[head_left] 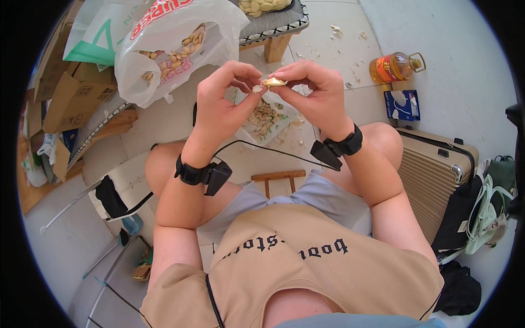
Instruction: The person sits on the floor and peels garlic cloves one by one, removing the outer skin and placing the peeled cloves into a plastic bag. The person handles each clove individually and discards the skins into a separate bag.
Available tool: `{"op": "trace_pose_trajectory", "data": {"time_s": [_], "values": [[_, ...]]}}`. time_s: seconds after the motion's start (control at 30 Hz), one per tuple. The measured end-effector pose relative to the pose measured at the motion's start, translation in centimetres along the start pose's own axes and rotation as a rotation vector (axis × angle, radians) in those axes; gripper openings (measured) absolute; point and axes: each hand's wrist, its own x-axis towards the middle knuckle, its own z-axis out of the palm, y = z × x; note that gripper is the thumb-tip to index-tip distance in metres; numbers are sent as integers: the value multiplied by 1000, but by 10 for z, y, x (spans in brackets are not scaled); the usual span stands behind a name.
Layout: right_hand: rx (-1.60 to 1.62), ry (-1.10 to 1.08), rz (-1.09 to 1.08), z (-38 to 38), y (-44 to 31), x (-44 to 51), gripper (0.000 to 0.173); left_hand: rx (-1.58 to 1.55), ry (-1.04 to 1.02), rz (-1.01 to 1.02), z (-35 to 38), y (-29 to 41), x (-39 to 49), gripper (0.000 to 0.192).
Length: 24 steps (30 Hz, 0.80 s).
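Between thumb and fingertips, my right hand [318, 88] holds a garlic clove [276, 82], pale yellow and partly bare. My left hand [225, 94] meets it at the clove's left end and pinches a loose flake of papery garlic skin [257, 88]. Below both hands, an open thin plastic bag [283, 133] on the floor contains a heap of garlic peelings [264, 117]. To the upper left, a white plastic carrier bag [217, 43] with red print holds several unpeeled cloves [176, 59]. Peeled cloves [262, 6] lie in a bag on a grey cushioned stool [270, 28].
Scraps of skin [336, 30] litter the tiled floor. At the right wall stand an oil bottle [391, 67], a blue box [402, 105] and a ribbed suitcase [434, 164]. Cardboard boxes [78, 96] are at left. A black cable [270, 145] hangs between my wristbands.
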Motion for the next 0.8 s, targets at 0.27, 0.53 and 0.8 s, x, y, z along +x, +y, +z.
{"op": "trace_pose_trajectory", "data": {"time_s": [0.27,0.53,0.8], "values": [[-106,28,-84,-1,-2,2,21,-54,2,-45,4,1,2,30],[-256,55,-182,-2,-1,2,22,11,-2,-10,6,1,3,36],[-289,56,-196,-2,-1,1,20,2,-35,-45,6,2,3,36]]}}
